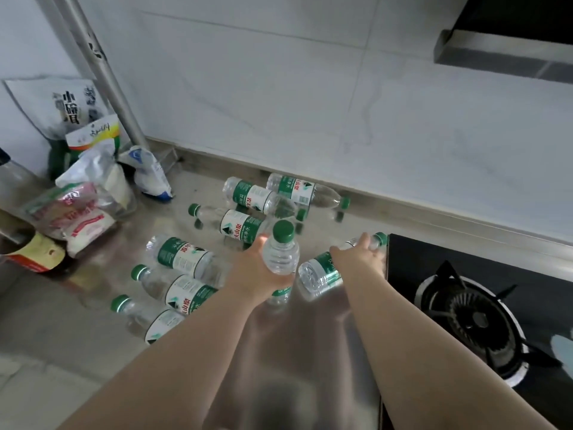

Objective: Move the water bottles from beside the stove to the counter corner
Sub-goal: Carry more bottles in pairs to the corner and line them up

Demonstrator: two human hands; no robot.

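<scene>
My left hand is shut around a clear water bottle with a green cap, held upright above the steel counter. My right hand rests over a lying water bottle right beside the black stove, fingers curled on its upper part near the cap. Several more green-labelled bottles lie on their sides: a group near the back wall and a row toward the left front.
Bags of food and a dark bottle crowd the counter's left corner beside a metal pipe. The gas burner sits at the right. A range hood hangs at the upper right. The counter is reflective steel.
</scene>
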